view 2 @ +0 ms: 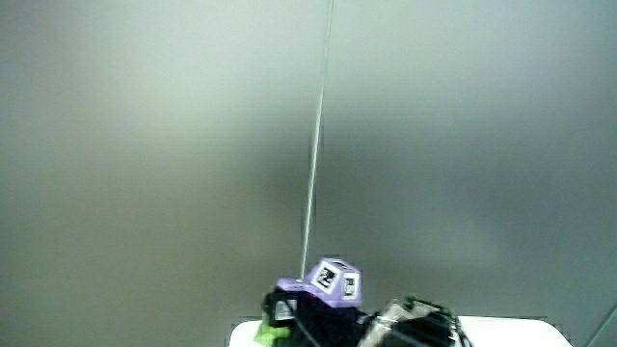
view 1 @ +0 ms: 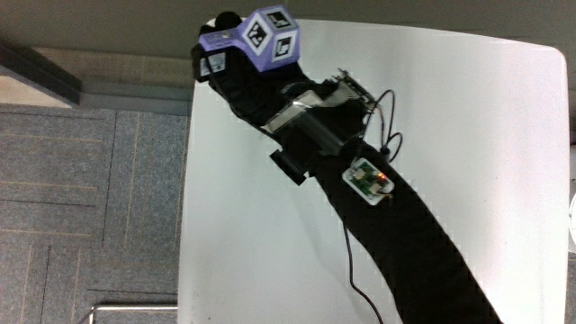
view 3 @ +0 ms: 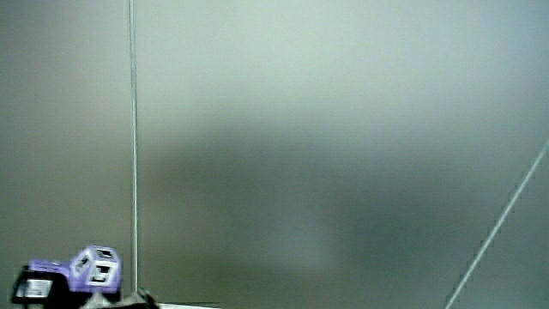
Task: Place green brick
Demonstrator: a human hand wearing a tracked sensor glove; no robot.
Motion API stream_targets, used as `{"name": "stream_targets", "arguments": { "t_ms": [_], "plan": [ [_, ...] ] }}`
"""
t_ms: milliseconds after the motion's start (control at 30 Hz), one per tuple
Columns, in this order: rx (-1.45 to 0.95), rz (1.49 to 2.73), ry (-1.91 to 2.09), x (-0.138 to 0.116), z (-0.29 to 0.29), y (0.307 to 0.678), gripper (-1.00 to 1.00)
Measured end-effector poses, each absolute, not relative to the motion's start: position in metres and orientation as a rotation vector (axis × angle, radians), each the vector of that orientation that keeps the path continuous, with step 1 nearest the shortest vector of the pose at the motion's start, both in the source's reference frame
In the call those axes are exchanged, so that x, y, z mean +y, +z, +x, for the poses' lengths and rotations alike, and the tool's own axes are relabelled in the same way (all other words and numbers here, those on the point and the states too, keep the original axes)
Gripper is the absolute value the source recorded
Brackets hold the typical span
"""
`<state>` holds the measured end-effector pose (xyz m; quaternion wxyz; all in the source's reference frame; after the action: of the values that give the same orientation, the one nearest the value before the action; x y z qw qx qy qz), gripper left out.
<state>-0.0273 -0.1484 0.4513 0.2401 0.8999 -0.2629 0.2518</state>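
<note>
- In the main view you look down on the hand, which is over a corner of the white table, where two of its edges meet.
- From above no green brick shows; the hand covers that spot.
- In a side view a small bit of bright green, the green brick, peeks out under the hand, at about 8 o'clock from the cube.
- Both side views are mostly a pale wall; the hand sits low in them.
- The glove is black and soft-looking. The cube on its back is purple with hard flat faces and black-and-white square patterns.
- A small circuit board with a thin black wire sits on the black forearm.
- The table top is smooth, with a rounded corner.
- The green brick looks shiny and blocky; only a small part shows.
- I cannot tell if the fingers are apart or together on the brick.
</note>
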Motion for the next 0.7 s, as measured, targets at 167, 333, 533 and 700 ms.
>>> {"name": "stream_targets", "arguments": {
  "t_ms": [167,333,533,700],
  "plan": [
    [-0.666,2.464,0.605,-0.144,-0.028,0.473,0.0],
    [-0.632,2.456,0.576,-0.144,-0.027,0.482,0.0],
    [-0.596,2.462,0.545,-0.147,-0.022,0.49,0.0],
    [-0.551,2.48,0.533,-0.147,-0.016,0.495,0.0]
  ]
}}
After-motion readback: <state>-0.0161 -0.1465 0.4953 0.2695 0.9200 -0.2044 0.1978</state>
